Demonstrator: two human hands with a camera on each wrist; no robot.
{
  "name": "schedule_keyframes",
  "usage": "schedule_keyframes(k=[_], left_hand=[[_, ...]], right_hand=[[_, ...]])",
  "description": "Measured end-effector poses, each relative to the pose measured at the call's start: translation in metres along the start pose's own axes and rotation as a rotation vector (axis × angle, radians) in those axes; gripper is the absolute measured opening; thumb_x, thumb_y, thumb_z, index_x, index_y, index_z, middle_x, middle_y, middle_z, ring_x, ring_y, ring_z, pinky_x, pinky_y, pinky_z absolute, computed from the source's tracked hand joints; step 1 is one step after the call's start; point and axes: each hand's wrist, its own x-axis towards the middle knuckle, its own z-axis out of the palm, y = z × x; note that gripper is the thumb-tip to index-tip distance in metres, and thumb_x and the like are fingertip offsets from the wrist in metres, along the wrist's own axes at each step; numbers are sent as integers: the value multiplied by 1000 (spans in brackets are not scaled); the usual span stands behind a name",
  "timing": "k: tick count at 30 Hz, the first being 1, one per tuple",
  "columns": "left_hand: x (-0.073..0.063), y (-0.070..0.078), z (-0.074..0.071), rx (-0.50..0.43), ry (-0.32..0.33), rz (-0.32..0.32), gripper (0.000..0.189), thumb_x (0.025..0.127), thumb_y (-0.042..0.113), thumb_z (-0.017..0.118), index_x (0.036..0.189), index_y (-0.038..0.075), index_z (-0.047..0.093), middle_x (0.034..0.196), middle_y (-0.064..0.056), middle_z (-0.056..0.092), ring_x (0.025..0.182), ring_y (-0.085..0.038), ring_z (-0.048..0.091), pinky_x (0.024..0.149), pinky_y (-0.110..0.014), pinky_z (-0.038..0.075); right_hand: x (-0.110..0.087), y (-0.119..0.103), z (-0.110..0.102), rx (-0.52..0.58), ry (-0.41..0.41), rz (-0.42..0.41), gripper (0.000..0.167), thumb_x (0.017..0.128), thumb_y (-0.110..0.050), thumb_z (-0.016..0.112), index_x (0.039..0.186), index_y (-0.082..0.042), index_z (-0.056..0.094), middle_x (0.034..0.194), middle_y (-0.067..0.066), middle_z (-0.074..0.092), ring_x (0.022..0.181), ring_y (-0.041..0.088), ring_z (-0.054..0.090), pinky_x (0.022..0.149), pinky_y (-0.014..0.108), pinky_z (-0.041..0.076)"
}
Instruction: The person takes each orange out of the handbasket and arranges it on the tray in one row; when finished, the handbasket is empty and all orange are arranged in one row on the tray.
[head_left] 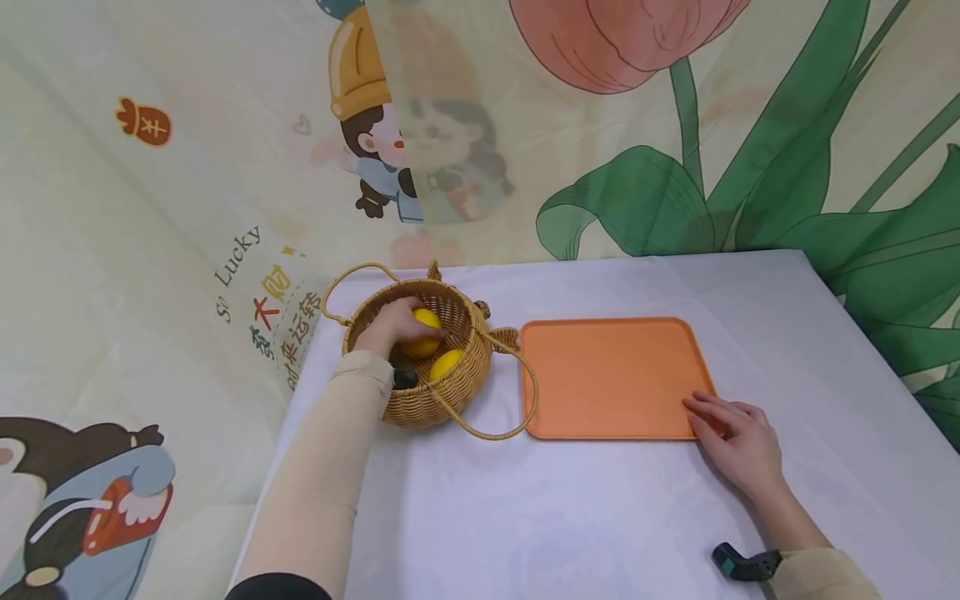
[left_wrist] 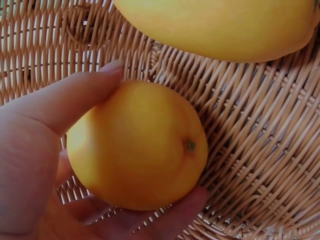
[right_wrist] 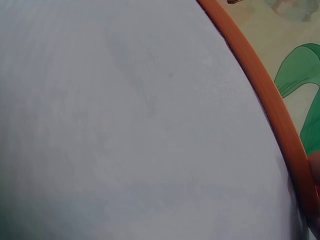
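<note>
My left hand (head_left: 397, 325) reaches into a round wicker basket (head_left: 480, 375). It grips a round yellow fruit (left_wrist: 140, 145) with a small green stem mark, the thumb over one side and fingers curled round the other. A second yellow fruit (head_left: 447, 364) lies in the basket; a larger yellow fruit surface (left_wrist: 225, 25) fills the top of the left wrist view. My right hand (head_left: 738, 437) rests at the near right corner of an orange tray (head_left: 607, 379), its fingertips over the rim and loosely bent. In the right wrist view only a sliver of a finger shows beside the rim.
The basket's two rope handles (head_left: 531, 392) flop outward, one reaching the tray's left edge. A white cloth (head_left: 540, 517) covers the table. Behind hangs a printed curtain (head_left: 637, 200). Small black devices sit at the wrists, one (head_left: 742, 563) by the right sleeve.
</note>
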Motion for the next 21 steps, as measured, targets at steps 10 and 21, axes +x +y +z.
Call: schedule_keyframes(k=[10,21], left_hand=[[-3,4,1,-59,18,-75,80,88,35,78,149,-2,44,139,-24,54,122,-38,52,105,-49,44],[-4,10,-4,-125,-19,-86,82,86,36,80,149,-1,42,137,-22,53,119,-36,52,104,-47,44]], right_hand=[[0,2,0,2,6,-14,31,98,-17,70,126,-3,72,136,22,63,124,45,41,92,64,30],[0,2,1,11,12,-14,31,97,-17,71,125,-3,73,134,22,63,122,44,42,90,62,31]])
